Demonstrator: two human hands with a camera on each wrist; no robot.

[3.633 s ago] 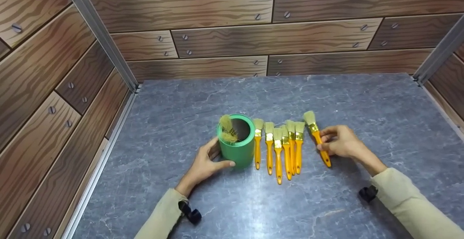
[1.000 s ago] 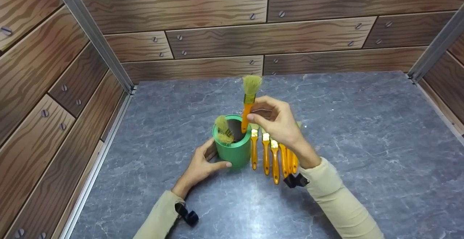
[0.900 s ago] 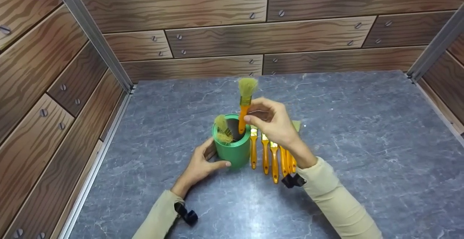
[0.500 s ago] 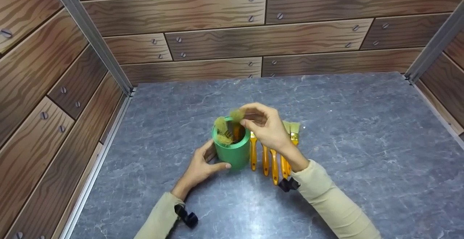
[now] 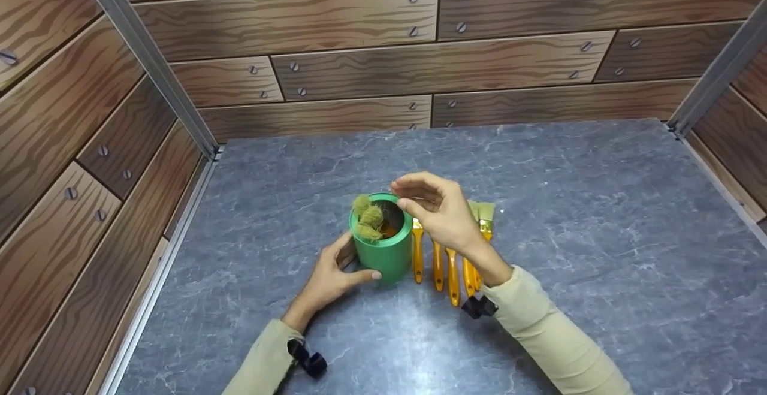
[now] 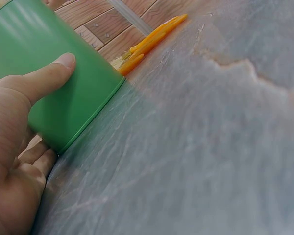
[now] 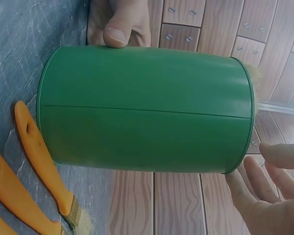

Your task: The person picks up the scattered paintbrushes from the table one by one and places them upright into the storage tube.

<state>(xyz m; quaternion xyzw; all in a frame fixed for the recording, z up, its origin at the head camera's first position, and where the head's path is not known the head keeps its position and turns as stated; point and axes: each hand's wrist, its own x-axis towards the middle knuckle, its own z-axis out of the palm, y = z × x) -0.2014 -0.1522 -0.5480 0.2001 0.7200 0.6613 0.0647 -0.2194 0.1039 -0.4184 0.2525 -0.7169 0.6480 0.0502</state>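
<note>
A green cylindrical can [image 5: 383, 258] stands upright, several paintbrushes [image 5: 370, 217] leaning inside with pale bristles at its left rim. My left hand [image 5: 334, 272] grips the can low on its left side; the left wrist view shows the thumb [image 6: 56, 73] across its front and other fingers behind its base. My right hand [image 5: 436, 206] hovers at the can's right rim with loosely bent fingers and nothing between thumb and fingertips. In the right wrist view its fingers [image 7: 250, 181] lie right at the rim. Most of the handles inside the can are hidden.
Right of the can, several orange-handled paintbrushes [image 5: 453, 275] lie in a row on the grey marbled table [image 5: 599, 215], their bristle ends partly covered by the right hand. Wood-patterned walls [image 5: 359, 29] with metal corner posts [image 5: 147, 62] enclose the table's back and sides.
The right hand picked a paintbrush from the table's right, lowered it handle-first into the can and let go; its bristles now lean left beside the others. The left hand kept its grip.
</note>
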